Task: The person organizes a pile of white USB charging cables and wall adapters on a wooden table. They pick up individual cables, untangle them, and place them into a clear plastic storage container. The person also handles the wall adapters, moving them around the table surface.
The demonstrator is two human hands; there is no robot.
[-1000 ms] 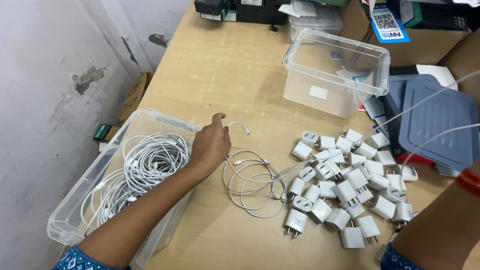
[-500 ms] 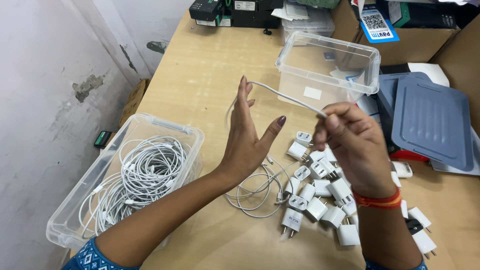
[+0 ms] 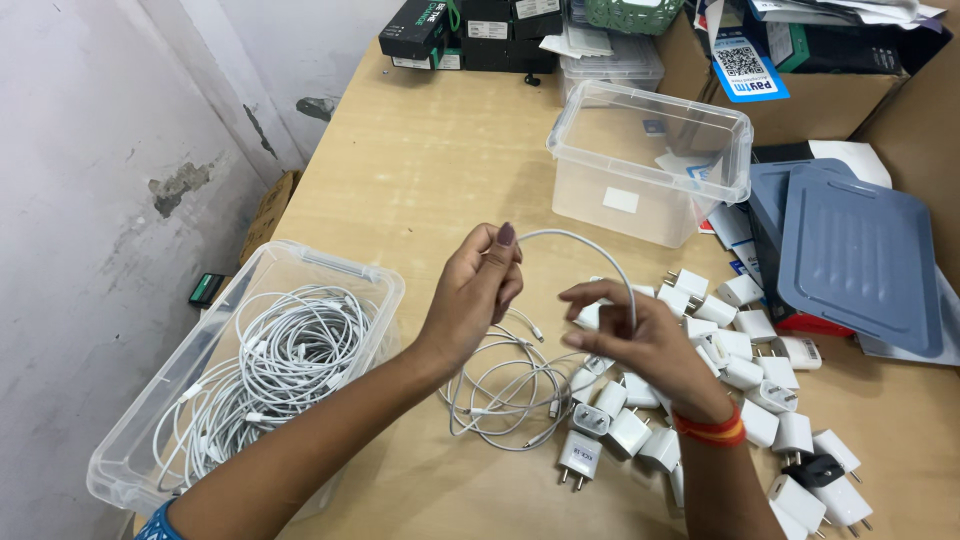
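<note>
My right forearm runs out of the bottom edge, and it hides several of the small white plastic plug adapters scattered behind it on the pale wooden tabletop. My left elbow is cut off at the bottom too. Where the cable ends sit inside my fists I cannot make out.

I hold a thin white rubbery charging cable bent into a smooth arch between both hands. My left hand is pinched shut on one end, thumb against fingertips. My right hand is curled closed on the other side of the arch, fingers wrapped over the cord. Below the hands, a loose coil of more white cables lies flat on the table, its strands overlapping so I cannot count them.

To my left stands a clear plastic rectangular tub full of tangled white cables, near the table's left edge beside the rough grey wall. An empty clear plastic box sits farther back, with a grey-blue ribbed plastic lid to its right. Black cartons line the far edge. Bare wood lies open between the tub and the far box.
</note>
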